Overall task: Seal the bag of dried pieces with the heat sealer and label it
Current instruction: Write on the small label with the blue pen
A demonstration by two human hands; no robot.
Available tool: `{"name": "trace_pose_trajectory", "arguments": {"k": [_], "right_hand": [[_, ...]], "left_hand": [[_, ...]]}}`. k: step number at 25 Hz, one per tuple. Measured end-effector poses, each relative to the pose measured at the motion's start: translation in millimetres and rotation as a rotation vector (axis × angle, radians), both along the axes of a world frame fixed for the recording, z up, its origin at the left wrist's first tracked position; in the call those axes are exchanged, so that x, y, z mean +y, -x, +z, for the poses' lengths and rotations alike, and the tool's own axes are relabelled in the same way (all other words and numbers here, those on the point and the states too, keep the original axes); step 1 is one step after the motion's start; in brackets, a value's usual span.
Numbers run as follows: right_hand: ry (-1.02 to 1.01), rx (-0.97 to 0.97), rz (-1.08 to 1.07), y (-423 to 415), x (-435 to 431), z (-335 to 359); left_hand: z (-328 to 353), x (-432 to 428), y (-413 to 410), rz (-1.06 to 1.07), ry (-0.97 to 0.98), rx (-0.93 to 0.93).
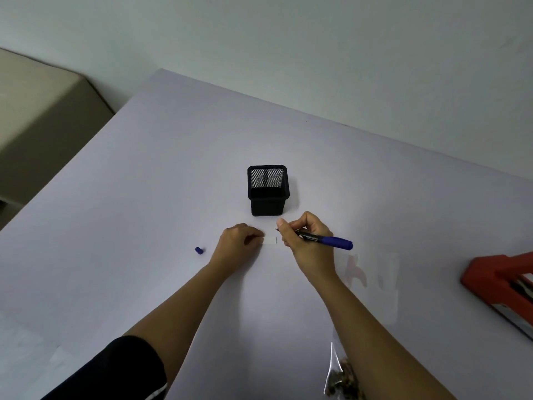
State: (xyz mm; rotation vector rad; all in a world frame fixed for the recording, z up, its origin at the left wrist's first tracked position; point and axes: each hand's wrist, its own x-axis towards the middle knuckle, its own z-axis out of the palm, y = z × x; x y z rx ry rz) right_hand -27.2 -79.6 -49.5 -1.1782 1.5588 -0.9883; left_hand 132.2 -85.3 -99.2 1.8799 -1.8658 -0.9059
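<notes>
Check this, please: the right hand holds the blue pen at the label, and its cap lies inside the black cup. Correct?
Not the cap: in the head view it lies on the table, left of the left hand, not inside the cup. The right hand does hold the pen at the label.

Small white label (269,241), flat on the bench (144,197), between the two grips. Its left end pinned under curled fingertips (261,241) of the left grip (238,241). Blue marker (326,240), uncapped, pinched in the right grip (305,238), tip down just beside the label's far right corner, barrel slanting out to the right. Blue cap (199,250) loose on the bench, left of the left grip. Clear bag (341,376) of brown dried pieces at the near edge of view, partly cut off. Red heat sealer (501,284) at the right edge, well apart from the label, only partly in view.
</notes>
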Motion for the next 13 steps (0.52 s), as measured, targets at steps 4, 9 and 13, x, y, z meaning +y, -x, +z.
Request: {"name": "trace_pose_trajectory", "arguments": {"k": [4, 9, 13], "right_hand": [[-0.025, -0.021, -0.012, 5.1, 3.4, -5.2], [-0.035, 0.011, -0.019, 7.8, -0.3, -6.5], [-0.047, -0.005, -0.009, 6.1, -1.3, -10.3]], "left_hand": [[1.2, 0.4, -2.7, 0.012, 0.002, 0.012], [-0.2, 0.6, -6.4, -0.028, -0.013, 0.024], [-1.3, -0.7, -9.2, -0.031, 0.037, 0.037]]}}
